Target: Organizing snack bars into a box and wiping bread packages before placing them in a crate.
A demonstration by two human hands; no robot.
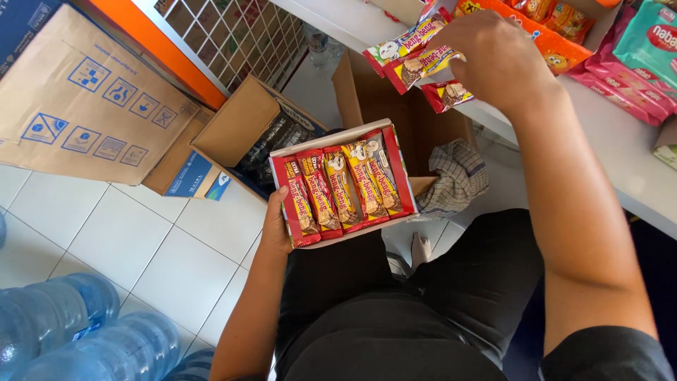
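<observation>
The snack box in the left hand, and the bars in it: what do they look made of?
The snack box looks like thin printed cardboard: red glossy outside, pale raw edge along its rim. The bars seem wrapped in shiny plastic film, judging by glare and crimped ends. The left hand supports the box from below.

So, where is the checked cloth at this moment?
In the head view, the checked cloth lies right of the snack box, at the open carton.
</observation>
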